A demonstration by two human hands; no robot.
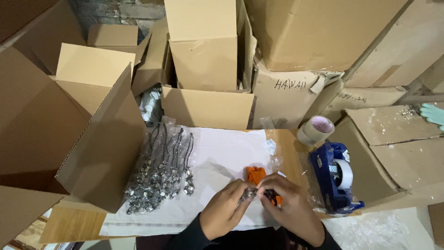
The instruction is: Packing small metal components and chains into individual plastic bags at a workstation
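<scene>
1. Left hand (pixel 226 208): positioned at the lower centre of the view, fingers curled inward and pinching a small silver charm piece (pixel 248 193) at its left side.
2. Right hand (pixel 291 206): positioned just beside the left hand, fingertips bent down and closed on the same charm piece from the right — the two hands meet over it.
3. Charm piece: held between both sets of fingertips, just above the white sheet (pixel 217 162). Most of it is covered by the fingers; its exact shape cannot be told.
4. Orange item (pixel 255 174): lies on the white sheet directly beyond the fingertips, touching or nearly touching the held piece. A second bit of orange shows under the right hand's fingers.
5. Pile of silver charms on black cords (pixel 159 178): lies on the left part of the white sheet, well apart from the hands.
6. Blue tape dispenser (pixel 335 178): stands to the right of the right hand, near it but not touching.
7. Roll of tape (pixel 316 129): rests beyond the dispenser at the table's edge.
8. Cardboard boxes (pixel 203 55): stacked around the work surface on the left, far and right sides.
</scene>
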